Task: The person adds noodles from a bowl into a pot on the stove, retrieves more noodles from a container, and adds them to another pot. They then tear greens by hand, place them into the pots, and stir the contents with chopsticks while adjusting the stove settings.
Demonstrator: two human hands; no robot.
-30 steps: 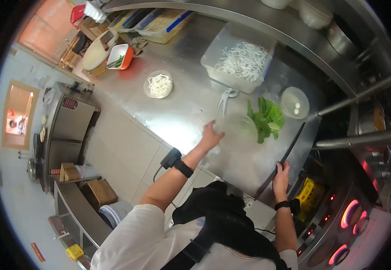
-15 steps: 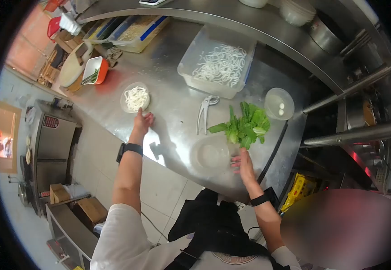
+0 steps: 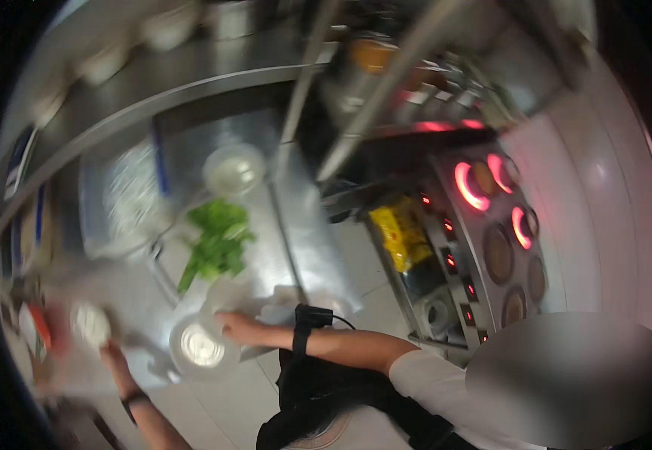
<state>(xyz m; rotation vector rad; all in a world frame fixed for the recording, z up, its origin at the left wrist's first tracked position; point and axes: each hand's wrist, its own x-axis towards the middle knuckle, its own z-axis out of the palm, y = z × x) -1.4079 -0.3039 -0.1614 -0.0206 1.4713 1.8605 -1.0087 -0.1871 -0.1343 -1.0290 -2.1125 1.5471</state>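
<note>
Motion blurs the view. My left hand (image 3: 114, 358) is at the near edge of a clear round bowl of thick white noodles (image 3: 90, 325). Its fingers are too smeared to tell open from closed. My right hand (image 3: 242, 328) looks closed, its fingertips at the rim of a clear plastic bowl (image 3: 203, 345) with a whitish, bright middle. Another translucent round shape (image 3: 227, 295) lies just beyond that hand, too faint to name surely. Leafy greens (image 3: 219, 238) lie on the steel table farther out, beside metal tongs (image 3: 162, 271).
A large clear bin of white noodles (image 3: 132, 199) stands at the back left. Behind the greens is a clear tub with white round items (image 3: 234, 171). An orange-and-white dish (image 3: 36, 328) is far left. At right, a stove (image 3: 491, 240) has glowing red rings. A steel shelf (image 3: 213, 84) overhangs the table.
My view has swung right, bringing the stove in. My right hand has gone from open beside the clear bowl to closed at its rim. My left hand remains by the noodle bowl.
</note>
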